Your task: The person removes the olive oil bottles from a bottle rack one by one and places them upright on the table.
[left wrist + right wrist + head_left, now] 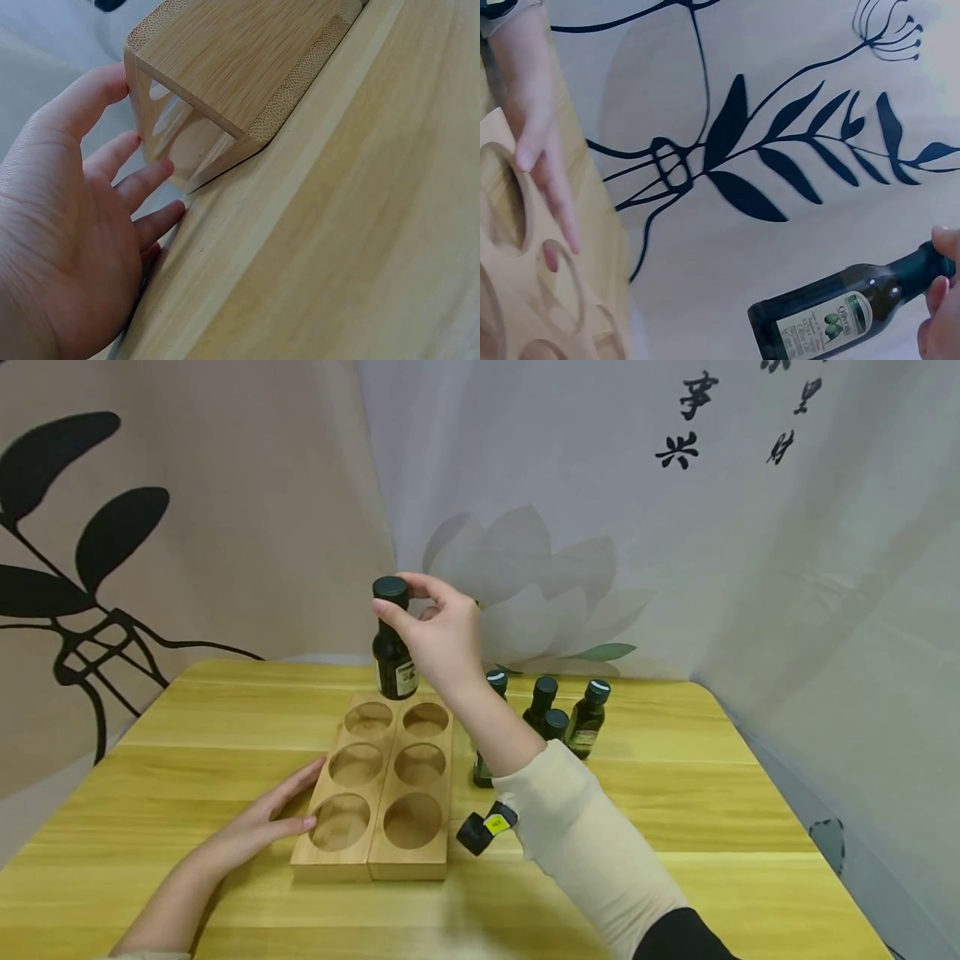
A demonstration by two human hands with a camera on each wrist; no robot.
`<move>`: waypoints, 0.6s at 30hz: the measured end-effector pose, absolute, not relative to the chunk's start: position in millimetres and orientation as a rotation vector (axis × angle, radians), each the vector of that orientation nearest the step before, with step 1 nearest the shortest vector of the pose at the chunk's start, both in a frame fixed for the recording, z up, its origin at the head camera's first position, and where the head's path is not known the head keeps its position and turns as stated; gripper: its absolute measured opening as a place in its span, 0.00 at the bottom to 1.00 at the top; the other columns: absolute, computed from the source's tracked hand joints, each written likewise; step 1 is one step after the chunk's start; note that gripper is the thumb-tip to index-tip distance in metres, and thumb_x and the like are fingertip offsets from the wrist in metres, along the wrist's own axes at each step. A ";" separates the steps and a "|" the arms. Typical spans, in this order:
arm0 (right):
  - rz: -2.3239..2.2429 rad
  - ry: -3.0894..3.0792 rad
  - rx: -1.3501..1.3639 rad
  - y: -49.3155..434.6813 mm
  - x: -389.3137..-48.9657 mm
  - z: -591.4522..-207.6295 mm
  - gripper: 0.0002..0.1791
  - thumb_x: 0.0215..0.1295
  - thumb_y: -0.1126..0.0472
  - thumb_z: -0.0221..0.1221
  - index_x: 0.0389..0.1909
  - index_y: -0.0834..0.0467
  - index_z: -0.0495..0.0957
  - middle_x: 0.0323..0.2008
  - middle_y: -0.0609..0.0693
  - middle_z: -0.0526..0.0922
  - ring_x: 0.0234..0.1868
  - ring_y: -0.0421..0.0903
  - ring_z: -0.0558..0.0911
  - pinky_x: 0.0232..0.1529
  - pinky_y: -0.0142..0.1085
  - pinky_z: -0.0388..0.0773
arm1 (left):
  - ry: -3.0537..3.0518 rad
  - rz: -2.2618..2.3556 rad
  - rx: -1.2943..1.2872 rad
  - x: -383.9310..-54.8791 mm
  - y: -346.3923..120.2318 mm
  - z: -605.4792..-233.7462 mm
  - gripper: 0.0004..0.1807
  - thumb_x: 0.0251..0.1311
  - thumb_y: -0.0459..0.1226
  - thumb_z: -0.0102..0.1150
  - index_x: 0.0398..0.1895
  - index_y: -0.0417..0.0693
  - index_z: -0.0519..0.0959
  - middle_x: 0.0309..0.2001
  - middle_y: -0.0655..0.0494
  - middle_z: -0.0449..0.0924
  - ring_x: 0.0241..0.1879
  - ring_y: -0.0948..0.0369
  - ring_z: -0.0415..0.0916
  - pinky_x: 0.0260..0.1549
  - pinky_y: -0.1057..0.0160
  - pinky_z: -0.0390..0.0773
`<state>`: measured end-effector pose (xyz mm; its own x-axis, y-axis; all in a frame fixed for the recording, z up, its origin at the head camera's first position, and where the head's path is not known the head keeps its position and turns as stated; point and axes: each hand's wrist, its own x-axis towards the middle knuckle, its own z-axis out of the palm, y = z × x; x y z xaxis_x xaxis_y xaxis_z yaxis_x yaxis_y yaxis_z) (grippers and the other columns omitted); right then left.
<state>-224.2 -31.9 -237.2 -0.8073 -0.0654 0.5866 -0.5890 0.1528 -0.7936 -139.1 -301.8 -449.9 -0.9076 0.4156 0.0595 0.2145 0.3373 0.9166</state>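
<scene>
My right hand (450,635) pinches a small dark olive oil bottle (395,664) by its capped neck. The bottle is upright over the far end of a wooden holder (408,870). Its label, with green olives, shows on the bottle (832,311) in the right wrist view. Two blocks with a seam between them make up the holder, each with three round holes. My left hand (258,827) is at the holder's left side, thumb on the top by the nearest left hole. In the left wrist view, its loosely spread fingers (154,180) are by the hollow side of the holder (240,60).
Several more dark bottles (587,727) stand on the table right of the holder, partly hidden behind my right forearm. A small black device (476,832) is strapped at my right wrist. Behind the yellow wooden table (675,827) hangs a printed curtain (750,568).
</scene>
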 end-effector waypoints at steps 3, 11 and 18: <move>1.714 -1.982 0.621 -23.1 -219.6 -228.3 0.18 0.54 0.59 0.71 0.46 0.59 0.83 0.36 0.47 0.82 0.16 0.45 0.68 0.20 0.31 0.71 | 2.416 1.603 0.569 -138.6 -302.6 -448.9 0.40 0.66 0.32 0.52 0.77 0.56 0.45 0.73 0.37 0.44 0.68 0.37 0.40 0.53 0.23 0.45; 1.754 -1.851 0.642 2.1 -209.5 -215.6 0.16 0.52 0.63 0.71 0.42 0.62 0.82 0.34 0.50 0.81 0.13 0.45 0.64 0.17 0.32 0.66 | 2.413 1.600 0.562 -135.7 -301.9 -451.1 0.40 0.66 0.32 0.52 0.77 0.53 0.45 0.73 0.38 0.44 0.68 0.37 0.40 0.53 0.23 0.45; 1.702 -1.841 0.612 25.3 -210.2 -209.4 0.16 0.53 0.63 0.71 0.43 0.62 0.82 0.34 0.51 0.81 0.12 0.44 0.63 0.15 0.32 0.63 | 2.437 1.598 0.577 -139.6 -300.3 -450.0 0.41 0.66 0.32 0.53 0.77 0.51 0.45 0.73 0.38 0.45 0.68 0.39 0.42 0.54 0.24 0.46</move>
<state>-210.2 25.3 -209.4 -0.7429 0.0382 0.6683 -0.6633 0.0924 -0.7426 -139.6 -300.3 -450.0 -0.9104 0.4080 0.0681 0.2251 0.3505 0.9091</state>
